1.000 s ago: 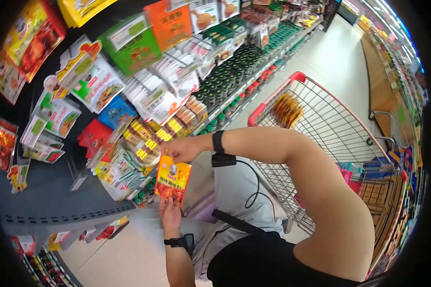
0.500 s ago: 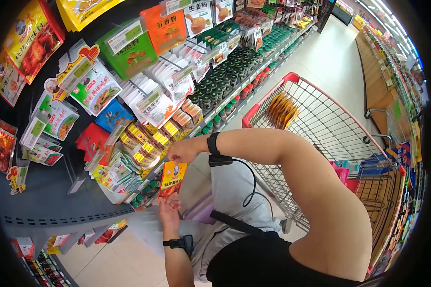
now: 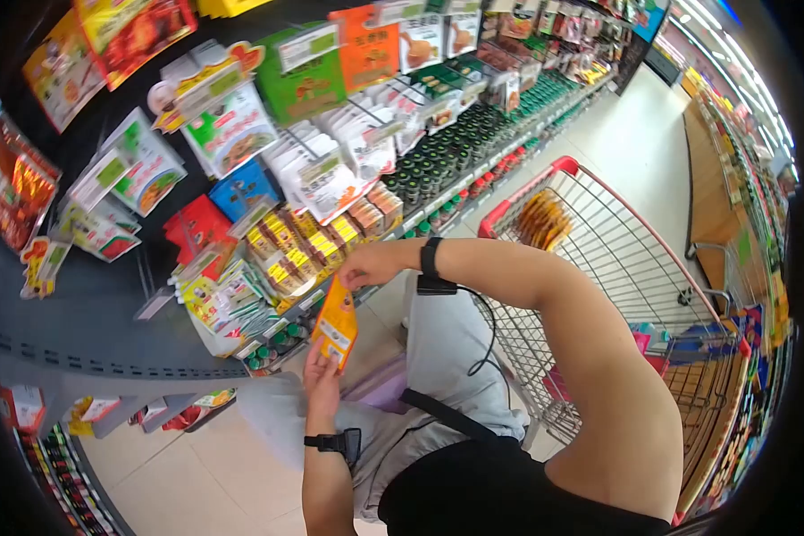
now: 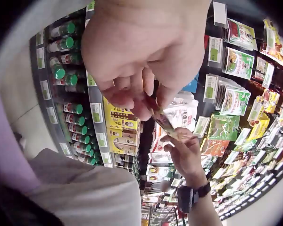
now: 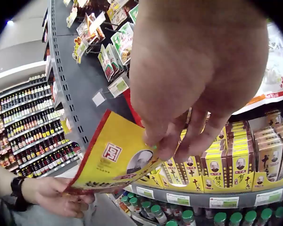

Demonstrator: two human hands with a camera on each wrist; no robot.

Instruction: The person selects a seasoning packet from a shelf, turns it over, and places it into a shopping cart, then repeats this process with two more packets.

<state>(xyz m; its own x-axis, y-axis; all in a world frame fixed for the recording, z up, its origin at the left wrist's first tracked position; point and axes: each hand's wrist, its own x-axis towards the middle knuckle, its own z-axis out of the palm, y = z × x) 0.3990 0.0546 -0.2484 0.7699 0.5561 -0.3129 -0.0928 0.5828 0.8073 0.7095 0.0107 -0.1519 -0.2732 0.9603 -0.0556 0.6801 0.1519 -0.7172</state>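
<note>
Both hands hold a flat yellow and red seasoning packet (image 3: 335, 323) between them, just off the shelf's front edge. My left hand (image 3: 322, 368) pinches its lower end between thumb and fingers. At the top corner my right hand (image 3: 375, 264) pinches it. In the head view the packet is slanted, showing an orange face with a pale printed panel. The right wrist view shows its yellow face (image 5: 114, 151) with a red seal and a portrait. From the left wrist the packet (image 4: 164, 121) is nearly edge-on, partly hidden by the left fingers.
Boxed spices (image 3: 286, 255) and hanging packets (image 3: 228, 125) fill the shelf beside the hands. Green-capped jars (image 3: 456, 143) line the shelf farther along. A red-rimmed shopping cart (image 3: 590, 228) stands at the right, several orange packets (image 3: 543, 221) in it.
The packet has turned from its portrait face, flat towards the head camera, to a narrower slanted orange face. Shelf and cart have shifted right in the head view. Both hands still hold the packet.
</note>
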